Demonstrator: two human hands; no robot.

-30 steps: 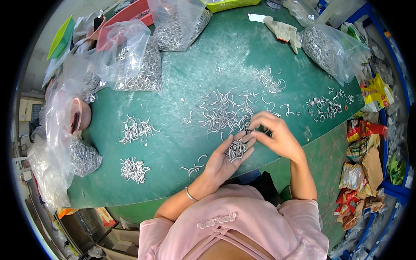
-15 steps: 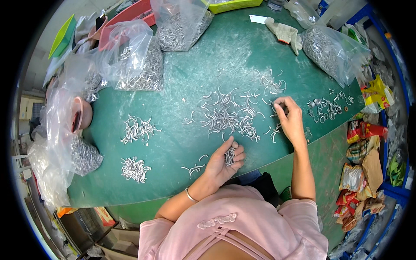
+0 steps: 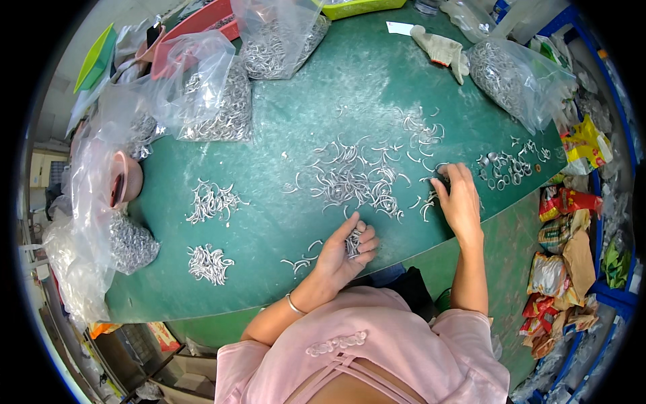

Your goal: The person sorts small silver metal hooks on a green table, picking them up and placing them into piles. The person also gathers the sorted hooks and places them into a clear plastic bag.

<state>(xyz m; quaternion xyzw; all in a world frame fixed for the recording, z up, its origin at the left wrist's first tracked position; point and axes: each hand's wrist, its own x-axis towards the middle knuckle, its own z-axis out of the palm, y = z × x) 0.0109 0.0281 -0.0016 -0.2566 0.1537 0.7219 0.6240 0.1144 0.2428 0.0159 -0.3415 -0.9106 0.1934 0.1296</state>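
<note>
My left hand (image 3: 343,252) is curled palm up near the table's front edge. It holds a bunch of small curved metal pieces (image 3: 352,244) against the palm. My right hand (image 3: 460,205) is over the table to the right, its fingers bent toward the thumb beside a few loose pieces. What lies between those fingertips is too small to make out. Between and beyond the hands spreads a loose heap of silvery, crescent-shaped metal pieces (image 3: 350,180), with a thinner scatter (image 3: 420,128) behind it.
Two small piles, one farther (image 3: 214,200) and one nearer (image 3: 210,264), lie on the green table (image 3: 282,135) to the left. Rings (image 3: 501,172) lie at the right edge. Filled clear bags (image 3: 219,111) line the left and back; another bag (image 3: 501,74) and a glove (image 3: 441,52) sit back right.
My right hand has drawn back slightly toward me and to the right. My left hand has barely moved and still holds its bunch of pieces.
</note>
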